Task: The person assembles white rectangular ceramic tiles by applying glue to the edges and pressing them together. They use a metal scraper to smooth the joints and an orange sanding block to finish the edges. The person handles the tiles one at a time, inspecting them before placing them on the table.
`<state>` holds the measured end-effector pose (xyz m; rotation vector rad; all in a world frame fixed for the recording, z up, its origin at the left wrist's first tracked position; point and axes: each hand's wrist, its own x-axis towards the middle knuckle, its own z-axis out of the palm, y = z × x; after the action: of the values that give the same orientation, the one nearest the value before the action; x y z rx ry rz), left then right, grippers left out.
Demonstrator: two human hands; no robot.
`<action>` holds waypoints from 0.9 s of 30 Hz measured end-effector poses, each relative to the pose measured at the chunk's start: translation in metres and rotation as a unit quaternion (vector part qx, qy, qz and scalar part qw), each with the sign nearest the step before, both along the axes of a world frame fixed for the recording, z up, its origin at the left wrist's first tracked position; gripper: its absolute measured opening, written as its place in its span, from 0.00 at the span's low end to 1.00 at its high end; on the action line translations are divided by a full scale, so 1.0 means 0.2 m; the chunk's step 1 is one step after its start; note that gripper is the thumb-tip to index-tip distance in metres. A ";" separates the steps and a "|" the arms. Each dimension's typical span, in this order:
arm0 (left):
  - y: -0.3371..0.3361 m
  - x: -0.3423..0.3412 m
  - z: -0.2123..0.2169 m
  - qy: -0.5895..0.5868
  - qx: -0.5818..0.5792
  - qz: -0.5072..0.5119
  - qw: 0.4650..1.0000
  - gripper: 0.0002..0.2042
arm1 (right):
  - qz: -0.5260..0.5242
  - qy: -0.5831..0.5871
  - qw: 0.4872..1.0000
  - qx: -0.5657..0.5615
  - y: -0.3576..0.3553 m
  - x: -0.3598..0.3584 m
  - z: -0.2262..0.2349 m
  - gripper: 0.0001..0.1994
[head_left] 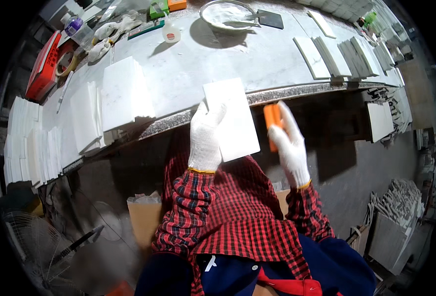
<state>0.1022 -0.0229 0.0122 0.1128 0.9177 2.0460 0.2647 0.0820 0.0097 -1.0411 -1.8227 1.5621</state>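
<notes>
The white slab, a flat rectangular piece of pale stone, was held out in front of the person's chest, its far end overlapping the near edge of the workbench. The left hand, in a white knitted glove, gripped the slab along its left edge, fingers folded over the face and the thumb apparently behind it, though the glove made that hard to read. The right hand, gloved alike, stood just to the right of the slab, clear of it, with its fingers closed round an orange block held upright; the forefinger lay stretched up along the block's outer side.

Left of the slab, on the bench top, a stack of white tiles overhung the edge, and farther left lay more white pieces in leaning piles. Beyond the slab, toward the back of the bench, stood a small white squeeze bottle and, right of that, a round metal bowl of white powder with a dark trowel resting across its rim. Right of the slab, narrow grey-white strips lay in rows on the bench. Below the slab showed the person's red and black checked sleeves and a cardboard box on the floor.
</notes>
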 end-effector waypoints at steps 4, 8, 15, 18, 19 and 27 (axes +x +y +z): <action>-0.02 0.00 0.00 -0.015 -0.019 0.009 1.000 0.17 | -0.001 0.002 0.972 0.233 0.30 -0.20 0.04 0.31; -0.02 -0.01 -0.06 -0.007 -0.016 0.014 1.000 0.17 | -0.001 -0.059 0.921 0.385 0.54 -0.41 0.09 0.29; -0.05 -0.03 -0.09 -0.016 -0.015 0.046 0.999 0.16 | 0.077 -0.046 0.934 0.347 0.58 -0.53 0.10 0.35; -0.05 -0.03 -0.11 -0.001 -0.022 0.040 0.999 0.17 | 0.094 -0.014 0.991 0.094 0.22 -0.37 0.16 0.36; -0.05 -0.02 -0.11 0.015 -0.032 0.040 0.999 0.17 | 0.101 -0.028 0.990 0.095 0.15 -0.33 0.12 0.35; -0.05 -0.06 -0.15 0.135 -0.138 0.103 0.976 0.17 | 0.133 -0.069 0.976 0.157 -0.04 0.04 -0.03 0.30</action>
<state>0.0895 -0.0334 -0.0172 0.1531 1.4265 2.0989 0.2737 0.0733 0.0032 -0.7994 -2.2939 1.3072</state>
